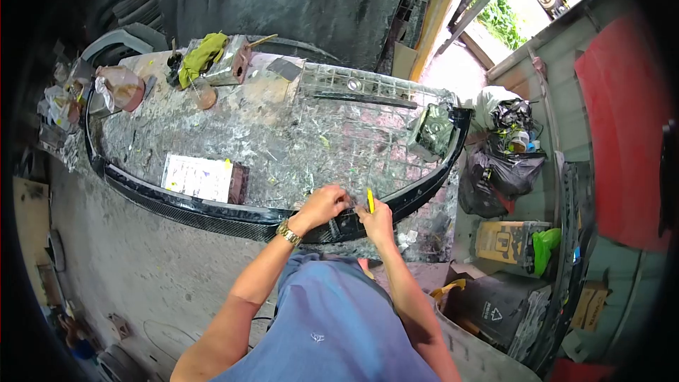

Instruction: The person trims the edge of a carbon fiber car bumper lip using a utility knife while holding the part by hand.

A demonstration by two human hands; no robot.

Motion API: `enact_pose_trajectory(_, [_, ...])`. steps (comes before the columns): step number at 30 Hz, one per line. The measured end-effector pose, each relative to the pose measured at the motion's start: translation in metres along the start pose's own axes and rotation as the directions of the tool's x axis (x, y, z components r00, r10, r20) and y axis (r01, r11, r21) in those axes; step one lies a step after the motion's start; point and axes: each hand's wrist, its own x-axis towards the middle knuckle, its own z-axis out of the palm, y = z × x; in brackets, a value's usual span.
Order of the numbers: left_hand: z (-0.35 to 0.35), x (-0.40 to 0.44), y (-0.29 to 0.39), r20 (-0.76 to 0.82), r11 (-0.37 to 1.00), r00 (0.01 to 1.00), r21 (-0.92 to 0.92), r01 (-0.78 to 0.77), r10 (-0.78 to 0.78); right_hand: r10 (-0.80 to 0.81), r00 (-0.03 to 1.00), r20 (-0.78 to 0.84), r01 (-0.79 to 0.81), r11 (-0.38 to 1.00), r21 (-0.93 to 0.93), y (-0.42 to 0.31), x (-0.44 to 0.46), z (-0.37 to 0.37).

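A long curved black part (191, 218) with a carbon-weave surface lies along the near side of the worktable. My left hand (323, 206), below a wristwatch (288, 232), is closed at the part's inner edge; whatever its fingers pinch is too small to make out. Just to its right, my right hand (377, 219) is wrapped round a yellow tool (370, 200), which points up and away from me. Both hands are over the part, close together but apart. Left of them, a white sheet (198, 178) with markings lies on the table inside the curve.
The stained worktable (262, 127) carries a green cloth (203, 59), a plastic-wrapped container (120, 89) and a dark strip (364, 100). Black bags (503, 173) and a cardboard box (509, 242) stand to the right. A large black panel (276, 7) stands behind.
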Motion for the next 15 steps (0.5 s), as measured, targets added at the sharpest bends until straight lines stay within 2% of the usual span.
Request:
enact_pose_trajectory(1, [0.003, -0.002, -0.005, 0.058, 0.987, 0.996, 0.145, -0.068, 0.06, -0.001, 1.0, 0.005, 0.001, 1.0, -0.007, -0.001, -0.001, -0.001])
enact_pose_trajectory(2, [0.006, -0.002, -0.01, 0.054, 0.988, 0.997, 0.14, -0.066, 0.059, 0.022, 0.999, 0.023, -0.022, 1.0, -0.011, -0.002, -0.001, -0.002])
enact_pose_trajectory(4, [0.007, 0.001, -0.011, 0.146, 0.984, 0.988, 0.18, 0.015, -0.041, 0.045, 0.998, 0.038, -0.044, 0.999, -0.018, -0.007, -0.004, -0.007])
enact_pose_trajectory(9, [0.009, 0.004, -0.016, 0.17, 0.981, 0.984, 0.191, 0.024, -0.057, -0.021, 0.999, 0.035, 0.026, 0.987, -0.158, -0.005, -0.01, -0.007])
enact_pose_trajectory(15, [0.007, 0.004, -0.014, 0.187, 0.973, 0.981, 0.232, 0.016, -0.06, -0.064, 0.998, 0.006, 0.064, 0.984, -0.163, -0.01, -0.019, -0.01])
